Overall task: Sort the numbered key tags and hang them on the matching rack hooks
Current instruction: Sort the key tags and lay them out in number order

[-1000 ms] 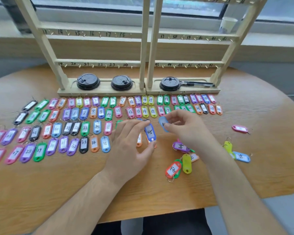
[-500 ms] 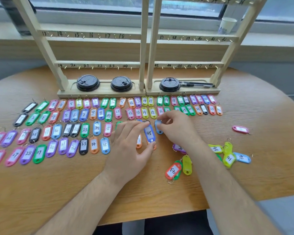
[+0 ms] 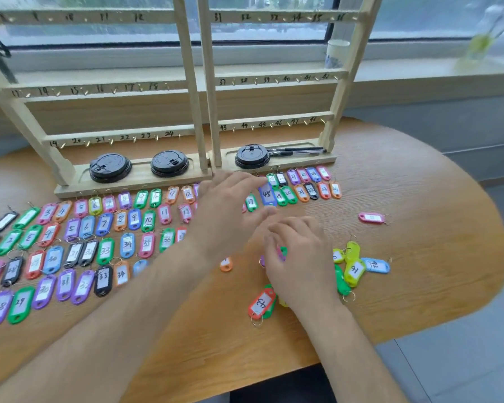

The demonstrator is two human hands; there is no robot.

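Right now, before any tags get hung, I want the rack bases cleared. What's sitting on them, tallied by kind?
Black cup lids: 3
Black pens: 2, as far as the blur shows
Total: 5

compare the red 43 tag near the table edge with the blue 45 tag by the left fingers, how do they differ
The red 43 tag lies loose near the table's front edge, tilted, its number upside down, overlapping a green tag. The blue 45 tag is up among the sorted rows near the rack, upright, at the left hand fingertips. Both have white handwritten labels.
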